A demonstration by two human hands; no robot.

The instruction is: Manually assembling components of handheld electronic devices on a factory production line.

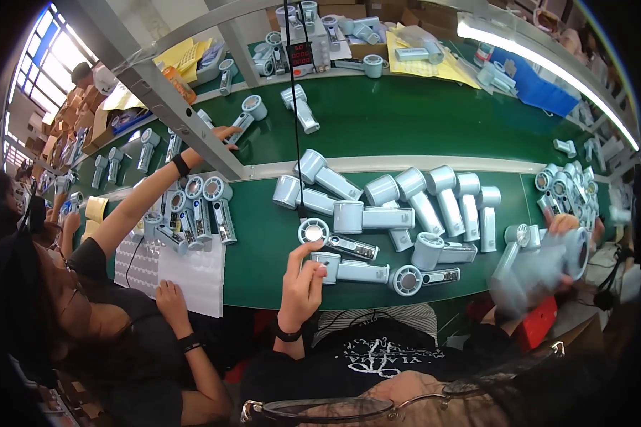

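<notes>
My left hand is over the near edge of the green bench, index finger bent up at the rim of a pale blue handheld fan, thumb apart from it. A black cable hangs down to that fan. Behind the fingers lies another fan, partly covered. At the right, a motion-smeared bunch of handheld fans is off the bench. Fingers of what appears to be my right hand curl over it; the rest is hidden behind the fans.
Several fans lie across the bench, and a pile of them is at its right end. On the left, a co-worker's arm reaches past a metal post. A blue bin stands on the far belt.
</notes>
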